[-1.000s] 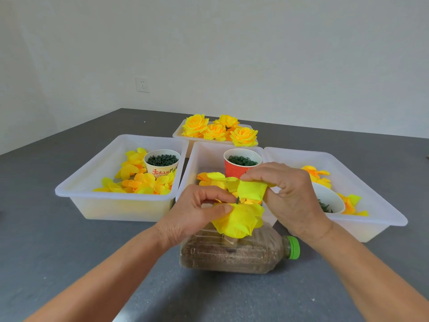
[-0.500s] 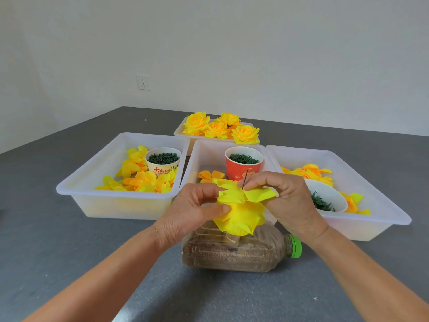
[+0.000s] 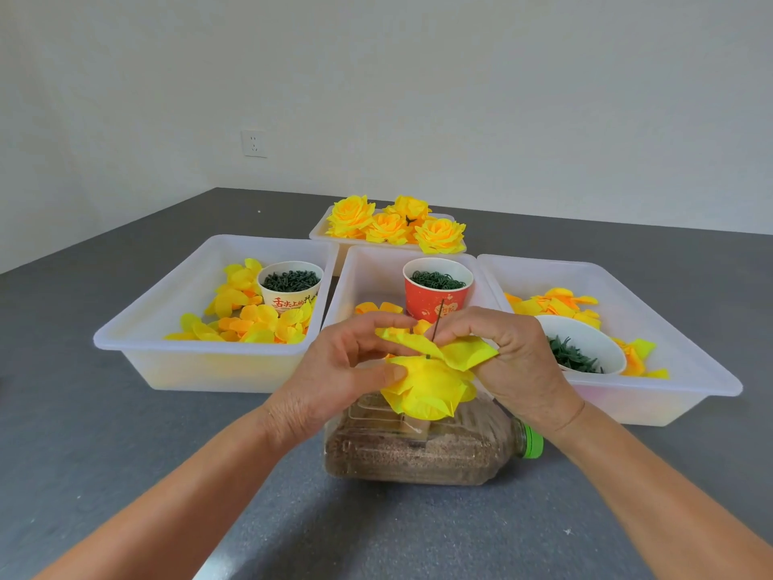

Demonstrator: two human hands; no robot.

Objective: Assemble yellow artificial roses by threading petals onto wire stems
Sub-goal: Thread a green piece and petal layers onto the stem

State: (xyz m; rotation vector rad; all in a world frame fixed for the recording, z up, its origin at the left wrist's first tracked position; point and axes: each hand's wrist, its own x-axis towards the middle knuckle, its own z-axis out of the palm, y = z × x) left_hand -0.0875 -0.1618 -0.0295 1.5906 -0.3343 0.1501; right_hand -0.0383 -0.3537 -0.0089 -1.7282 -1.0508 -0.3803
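**Both hands closed on a half-built yellow rose over the bottle**

The grey table (image 3: 125, 454) fills the lower frame, with bare surface on the left, on the right and in front of the person. Three white trays stand side by side across its middle: the left tray (image 3: 138, 328) holds loose petals (image 3: 251, 324) and a cream cup (image 3: 290, 286) of green parts; the middle tray (image 3: 368, 270) holds a red cup (image 3: 437, 293) of green rings; the right tray (image 3: 690, 357) holds more petals and a white bowl (image 3: 585, 345). A smaller back tray (image 3: 322, 232) behind them carries finished roses (image 3: 395, 223).

A plastic bottle (image 3: 418, 454) with brown filling lies on its side just in front of the middle tray, its green cap (image 3: 533, 443) pointing right.

Above the bottle, the left hand (image 3: 334, 378) grips the partly built rose (image 3: 426, 387), thumb pressed on its side and fingers curled over the top. The right hand (image 3: 510, 362) pinches narrowly on a petal layer (image 3: 468, 351) threaded on the wire stem (image 3: 437, 324), which rises thin and dark between the two hands, in front of the red cup. The hands nearly touch at the wire.
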